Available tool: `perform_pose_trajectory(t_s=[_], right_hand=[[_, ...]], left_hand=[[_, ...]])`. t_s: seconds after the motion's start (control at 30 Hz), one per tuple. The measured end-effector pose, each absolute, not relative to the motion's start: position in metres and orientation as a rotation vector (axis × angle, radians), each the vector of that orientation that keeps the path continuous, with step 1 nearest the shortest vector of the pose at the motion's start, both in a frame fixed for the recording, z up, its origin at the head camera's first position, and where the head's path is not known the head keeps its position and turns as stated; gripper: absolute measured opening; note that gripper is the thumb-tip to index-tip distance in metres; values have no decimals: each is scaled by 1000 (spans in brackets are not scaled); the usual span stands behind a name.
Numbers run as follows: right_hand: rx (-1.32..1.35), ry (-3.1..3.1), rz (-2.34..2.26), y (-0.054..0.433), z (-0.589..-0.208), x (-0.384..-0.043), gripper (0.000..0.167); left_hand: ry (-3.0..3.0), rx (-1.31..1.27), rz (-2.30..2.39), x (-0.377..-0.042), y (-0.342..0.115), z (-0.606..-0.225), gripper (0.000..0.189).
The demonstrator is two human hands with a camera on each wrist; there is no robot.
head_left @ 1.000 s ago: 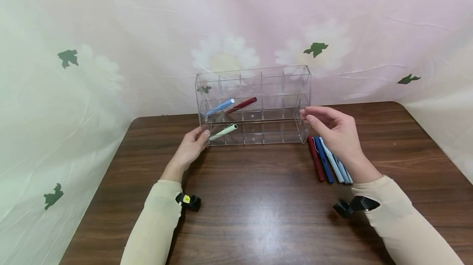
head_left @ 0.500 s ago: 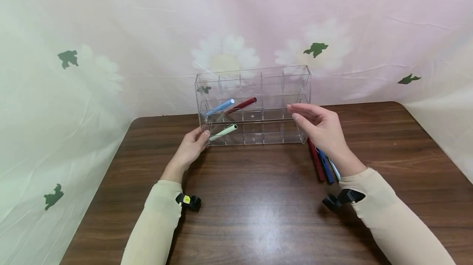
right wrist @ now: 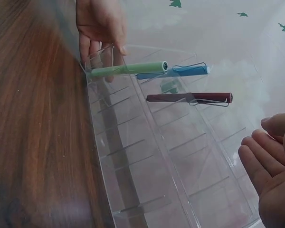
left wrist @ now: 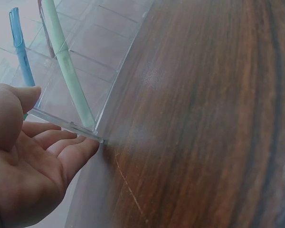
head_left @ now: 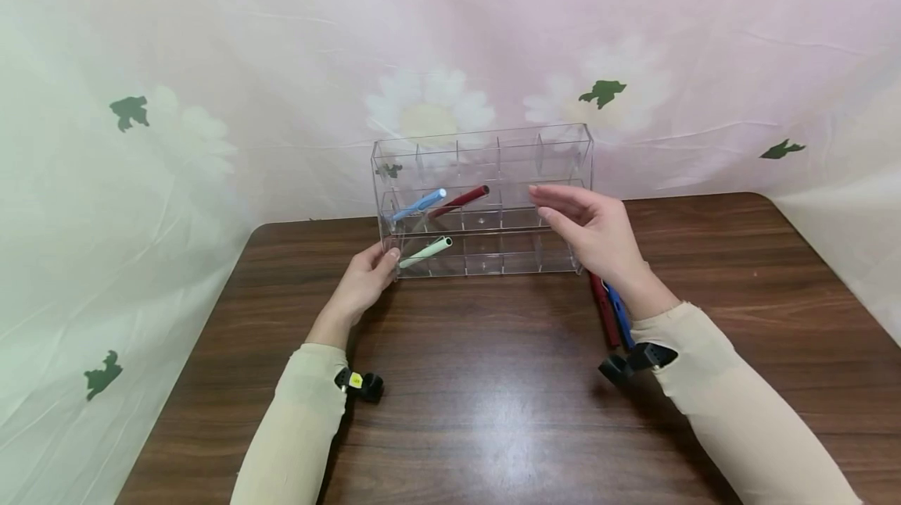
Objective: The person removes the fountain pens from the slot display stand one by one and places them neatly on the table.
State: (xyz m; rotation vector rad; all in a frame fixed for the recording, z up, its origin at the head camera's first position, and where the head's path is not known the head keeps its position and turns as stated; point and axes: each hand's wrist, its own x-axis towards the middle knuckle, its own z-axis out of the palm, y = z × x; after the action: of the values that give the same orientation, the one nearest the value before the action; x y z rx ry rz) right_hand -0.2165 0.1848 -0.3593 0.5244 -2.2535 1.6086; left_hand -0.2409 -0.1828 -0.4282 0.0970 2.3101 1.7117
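A clear plastic pen organizer (head_left: pixel 482 241) with tiered compartments stands at the back of the table. My left hand (head_left: pixel 360 290) grips its left end, thumb in front. Inside lean a light blue pen (head_left: pixel 419 205) and a dark red pen (head_left: pixel 459 201) in the middle tier, and a pale green pen (head_left: pixel 425 252) in the lower front tier, close to my left thumb. My right hand (head_left: pixel 597 238) hovers before the organizer's right part, fingers loosely extended. Nothing shows between its fingers in the right wrist view, where the palm (right wrist: pixel 280 190) is visible.
Beneath my right wrist lie a dark red pen (head_left: pixel 604 311) and a dark blue pen (head_left: pixel 620 316) on the brown wooden table (head_left: pixel 457 380); the forearm hides what lies beside them. A floral cloth (head_left: pixel 303 59) hangs behind the table.
My right hand has moved left and slightly up, from the organizer's right edge to in front of its right part, covering more of the table pens. My left hand stays put.
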Motion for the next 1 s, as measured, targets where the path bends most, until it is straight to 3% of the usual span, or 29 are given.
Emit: perform_pose_trajectory(t_s=[1.0], right_hand=[[570, -2313, 1680, 149, -361, -250, 36]], left_hand=[[2303, 114, 1714, -241, -183, -429, 60]])
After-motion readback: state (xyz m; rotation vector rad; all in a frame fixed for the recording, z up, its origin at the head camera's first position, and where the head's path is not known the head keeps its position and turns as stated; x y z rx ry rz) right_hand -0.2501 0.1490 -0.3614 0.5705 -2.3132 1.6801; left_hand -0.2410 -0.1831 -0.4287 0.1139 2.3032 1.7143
